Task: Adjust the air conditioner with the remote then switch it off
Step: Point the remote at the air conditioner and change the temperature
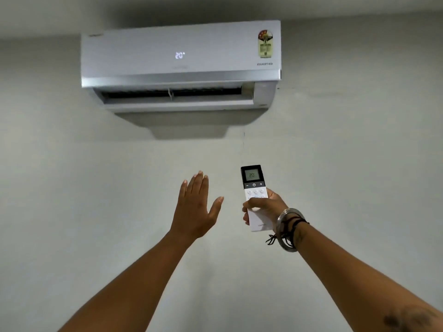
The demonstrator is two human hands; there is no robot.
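While the white wall-mounted air conditioner [181,65] glows 20 with its louvre open, the right hand [262,207] grips the slim white remote [256,197], aimed upward, nothing between. The left hand [196,209] hovers flat, fingers spread, empty. Metal bangle [286,226] at the right wrist.

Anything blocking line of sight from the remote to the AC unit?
Nothing visible. The remote, held in the right hand, points up at the air conditioner with only bare wall behind. The left hand is raised open, off to the remote's left, clear of that path.
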